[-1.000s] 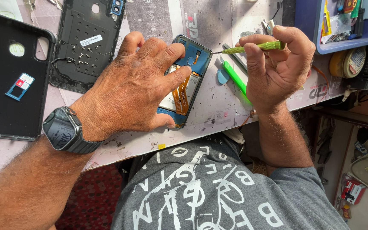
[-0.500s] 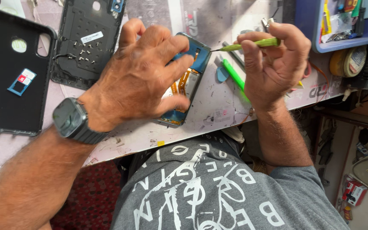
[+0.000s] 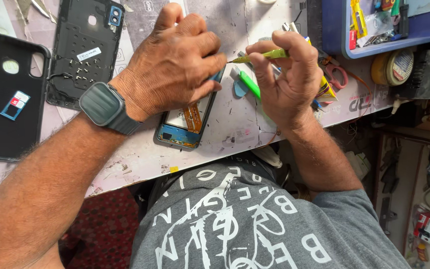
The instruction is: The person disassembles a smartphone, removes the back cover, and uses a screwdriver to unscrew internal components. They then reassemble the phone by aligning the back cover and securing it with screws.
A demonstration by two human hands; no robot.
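Two bare hands work close together over an opened phone (image 3: 184, 124) that lies on the pale, scratched surface (image 3: 235, 124) just in front of the person's grey printed shirt. The left hand (image 3: 175, 65) lies palm down across the upper part of the phone, fingers curled over its far edge and pressing it flat, so that only the lower end shows, with a blue frame, a white battery and an orange ribbon cable. A dark square watch (image 3: 103, 107) sits on that wrist. The right hand (image 3: 287, 79) is closed in a pinch round a thin yellow-green screwdriver (image 3: 262, 55), whose tip points left and meets the phone's upper right corner right beside the left fingertips. Just beneath the tool a bright green pen-like tool (image 3: 250, 85) and a small blue pick (image 3: 240, 89) lie on the surface. Left of the phone rests a black back cover (image 3: 83, 50) with loose screws on it, and further left a dark phone case (image 3: 6, 94) carrying a small blue card tray. A blue plastic tray (image 3: 334, 30) of tools stands at the upper right, a roll of tape (image 3: 394, 67) beside it.
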